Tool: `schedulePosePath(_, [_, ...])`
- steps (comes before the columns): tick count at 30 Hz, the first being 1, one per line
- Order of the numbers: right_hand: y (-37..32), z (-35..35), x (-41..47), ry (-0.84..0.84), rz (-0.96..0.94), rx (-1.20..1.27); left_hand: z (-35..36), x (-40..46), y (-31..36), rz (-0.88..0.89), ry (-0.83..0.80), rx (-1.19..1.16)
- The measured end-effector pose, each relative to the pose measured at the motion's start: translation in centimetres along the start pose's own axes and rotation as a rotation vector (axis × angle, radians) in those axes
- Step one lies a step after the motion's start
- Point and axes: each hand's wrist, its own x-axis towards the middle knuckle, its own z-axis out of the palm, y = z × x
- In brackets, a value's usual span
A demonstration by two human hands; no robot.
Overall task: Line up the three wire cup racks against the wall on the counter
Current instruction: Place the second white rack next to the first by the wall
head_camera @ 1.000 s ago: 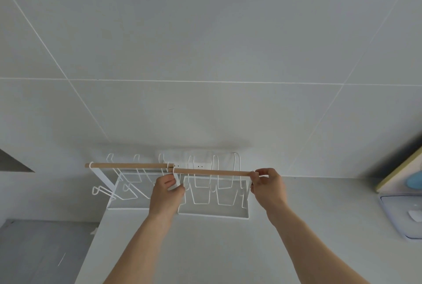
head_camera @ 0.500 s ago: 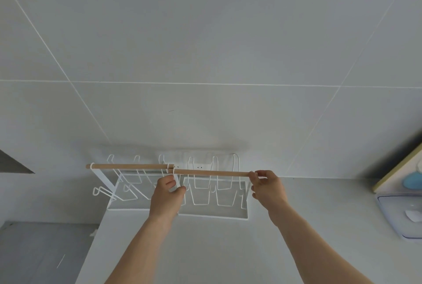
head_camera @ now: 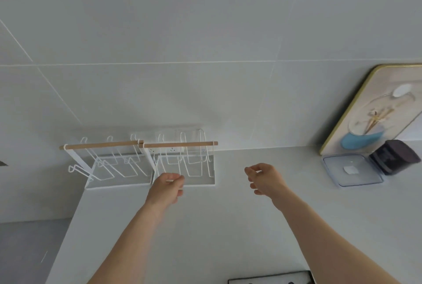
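Observation:
Two white wire cup racks with wooden top bars stand side by side against the tiled wall at the counter's left end: the left rack (head_camera: 101, 146) and the right rack (head_camera: 180, 145), their bars almost end to end. No third rack is in view. My left hand (head_camera: 167, 186) hovers just in front of the right rack's tray, fingers loosely curled, holding nothing. My right hand (head_camera: 265, 177) hangs over the bare counter to the right of the racks, fingers loosely apart and empty.
A gold-framed picture (head_camera: 374, 110) leans on the wall at the right. In front of it lie a clear blue lidded box (head_camera: 351, 170) and a dark container (head_camera: 395, 157). A dark-edged object (head_camera: 269, 278) shows at the bottom edge. The counter (head_camera: 205, 226) drops off at left.
Both hands let go of the right rack's wooden bar and pulled back toward me. The view swung right, so the picture and containers now show more fully.

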Motion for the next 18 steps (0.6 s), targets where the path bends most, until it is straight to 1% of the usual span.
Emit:
schedulePosePath(4, [3.9, -4.1, -2.6, -0.024, -0.001, -0.221, 3.0, -3.7, -0.9, -0.036, -0.099, 0.104])
schedulePosePath(7, [6.4, -7.1, -4.8, -0.001, -0.002, -0.424, 5.1, -6.0, -1.8, -0.036, -0.159, 0.192])
schedulePosePath(9, [7.7, -8.9, -6.1, -0.004, 0.033, -0.565, 6.2, -7.3, -2.4, -0.063, -0.207, 0.256])
schedulePosePath(12, [9.0, -11.1, -8.4, -0.115, 0.129, -0.738, 7.5, -9.2, -3.2, -0.117, -0.335, 0.352])
schedulePosePath(14, [9.4, -12.1, -10.2, -0.255, 0.193, -0.730, 8.2, -10.2, -3.6, -0.158, -0.420, 0.414])
schedulePosePath(16, [10.4, -12.7, -11.4, -0.376, 0.267, -0.583, 8.8, -11.0, -4.1, -0.199, -0.478, 0.464])
schedulePosePath(18, [11.4, -12.9, -12.3, -0.452, 0.328, -0.463, 9.3, -11.6, -4.7, -0.241, -0.526, 0.490])
